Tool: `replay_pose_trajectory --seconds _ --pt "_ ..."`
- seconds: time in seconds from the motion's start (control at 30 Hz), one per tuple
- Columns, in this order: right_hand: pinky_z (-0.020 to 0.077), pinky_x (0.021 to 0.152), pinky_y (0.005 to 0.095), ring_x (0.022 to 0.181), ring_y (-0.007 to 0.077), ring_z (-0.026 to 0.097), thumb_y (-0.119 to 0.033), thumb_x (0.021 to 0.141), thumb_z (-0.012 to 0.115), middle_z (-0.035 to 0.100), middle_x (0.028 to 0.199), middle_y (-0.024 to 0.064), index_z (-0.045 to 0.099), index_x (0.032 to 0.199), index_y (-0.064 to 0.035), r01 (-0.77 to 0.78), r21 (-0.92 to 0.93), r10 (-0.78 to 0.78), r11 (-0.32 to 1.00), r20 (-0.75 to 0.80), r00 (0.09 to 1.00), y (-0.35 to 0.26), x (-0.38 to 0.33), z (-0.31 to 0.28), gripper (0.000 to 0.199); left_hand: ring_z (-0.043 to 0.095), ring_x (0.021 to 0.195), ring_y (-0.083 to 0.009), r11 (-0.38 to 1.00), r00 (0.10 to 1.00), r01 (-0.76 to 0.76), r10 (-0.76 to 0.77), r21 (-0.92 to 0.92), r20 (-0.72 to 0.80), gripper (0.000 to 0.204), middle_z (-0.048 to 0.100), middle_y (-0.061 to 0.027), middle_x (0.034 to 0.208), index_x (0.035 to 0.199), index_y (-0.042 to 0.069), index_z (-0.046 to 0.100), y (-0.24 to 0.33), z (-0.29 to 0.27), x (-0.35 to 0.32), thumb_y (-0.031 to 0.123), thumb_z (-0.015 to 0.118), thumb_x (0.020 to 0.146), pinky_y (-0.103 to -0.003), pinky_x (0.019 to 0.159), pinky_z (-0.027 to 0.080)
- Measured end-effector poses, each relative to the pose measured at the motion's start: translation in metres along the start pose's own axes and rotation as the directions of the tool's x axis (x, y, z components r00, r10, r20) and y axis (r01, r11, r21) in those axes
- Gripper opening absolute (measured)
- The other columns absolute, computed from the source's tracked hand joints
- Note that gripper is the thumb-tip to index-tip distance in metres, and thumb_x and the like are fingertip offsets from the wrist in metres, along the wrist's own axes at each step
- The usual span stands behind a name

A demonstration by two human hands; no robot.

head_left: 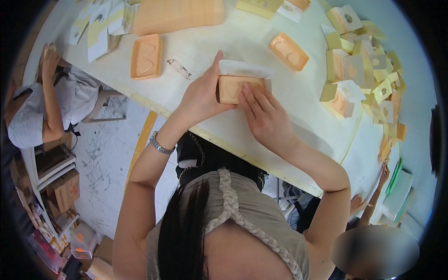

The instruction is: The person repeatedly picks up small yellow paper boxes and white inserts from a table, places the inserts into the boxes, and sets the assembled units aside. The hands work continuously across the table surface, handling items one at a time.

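Over the near part of the white table I hold a small card box [240, 68] with its white flap raised at the far side. A shallow peach tray [229, 88] with a moulded hollow sits inside it. My left hand [201, 95] is closed round the box's left end, thumb up along the side. The fingers of my right hand [268, 119], held together, press down on the tray's right half; its thumb is hidden. Two more peach trays lie loose on the table, one tray [146, 57] to the left and another tray [289, 51] to the right.
A long stack of peach trays [179, 15] stands at the far side, with flat card blanks [100, 30] left of it. Filled yellow-and-white boxes [345, 65] are heaped at the right. Other people sit at left [51, 102] and lower right [368, 205].
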State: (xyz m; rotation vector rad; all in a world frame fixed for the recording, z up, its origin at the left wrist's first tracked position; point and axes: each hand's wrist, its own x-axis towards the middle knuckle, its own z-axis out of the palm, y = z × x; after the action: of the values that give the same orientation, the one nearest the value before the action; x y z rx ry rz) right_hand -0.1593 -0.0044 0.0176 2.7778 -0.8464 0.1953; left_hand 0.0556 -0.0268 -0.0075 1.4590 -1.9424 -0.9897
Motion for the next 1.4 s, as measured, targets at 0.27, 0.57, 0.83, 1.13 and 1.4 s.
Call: replay_pose_trajectory --seconds 0.27,0.57,0.83,1.13,1.4 --pt "0.0511 0.086 0.0358 0.108 0.0275 0.057 -0.014 0.075 0.063 0.059 0.128 0.0212 0.064 0.111 0.0081 -0.043 0.22 0.076 0.975 -0.144 0.987 -0.01 0.036 0.009 0.042 0.06 0.109 -0.0391 0.999 1.0 0.001 0.0 0.053 -0.024 0.115 0.053 -0.0251 0.13 0.153 0.0 0.008 0.003 0.001 -0.001 0.013 0.082 0.066 -0.041 0.086 0.053" --pt "0.0502 0.09 0.0385 0.106 0.0255 0.057 -0.016 0.075 0.07 0.063 0.123 0.0117 0.065 0.111 0.0028 -0.082 0.393 0.137 0.916 -0.115 0.984 -0.011 0.046 0.012 0.04 0.061 0.106 -0.0387 0.992 0.993 -0.084 0.091 0.096 -0.077 0.111 0.054 -0.0249 0.129 0.153 -0.002 0.009 -0.005 0.004 -0.003 0.008 0.079 0.067 -0.039 0.084 0.053" --pt "0.0502 0.092 0.0369 0.118 0.032 0.055 -0.02 0.075 0.066 0.059 0.127 0.019 0.062 0.116 0.0057 -0.124 0.309 0.177 0.943 -0.147 0.973 -0.014 0.021 0.006 0.049 0.061 0.109 -0.0375 0.998 0.998 -0.011 0.014 0.061 -0.06 0.116 0.055 -0.0242 0.129 0.153 -0.002 0.009 0.002 0.002 -0.003 0.017 0.084 0.066 -0.039 0.087 0.053" --pt "0.0522 0.084 0.0326 0.107 0.0269 0.061 -0.01 0.072 0.061 0.065 0.118 0.0169 0.061 0.108 0.0053 -0.194 0.239 0.246 0.952 -0.215 0.945 -0.006 -0.013 0.015 0.039 0.059 0.113 -0.0383 0.995 0.995 -0.047 0.054 0.085 -0.082 0.118 0.052 -0.0263 0.131 0.152 -0.004 0.012 0.003 0.007 0.0 0.024 0.088 0.066 -0.039 0.088 0.053" --pt "0.0496 0.069 0.0334 0.086 0.0223 0.062 -0.01 0.069 0.063 0.068 0.096 0.0116 0.061 0.095 -0.0008 -0.2 0.197 0.249 0.96 -0.269 0.931 -0.014 -0.009 0.009 0.028 0.056 0.116 -0.0384 0.995 0.996 -0.074 0.077 0.073 -0.038 0.118 0.052 -0.0264 0.131 0.151 -0.005 0.011 0.009 0.006 -0.005 0.024 0.088 0.067 -0.04 0.094 0.049"
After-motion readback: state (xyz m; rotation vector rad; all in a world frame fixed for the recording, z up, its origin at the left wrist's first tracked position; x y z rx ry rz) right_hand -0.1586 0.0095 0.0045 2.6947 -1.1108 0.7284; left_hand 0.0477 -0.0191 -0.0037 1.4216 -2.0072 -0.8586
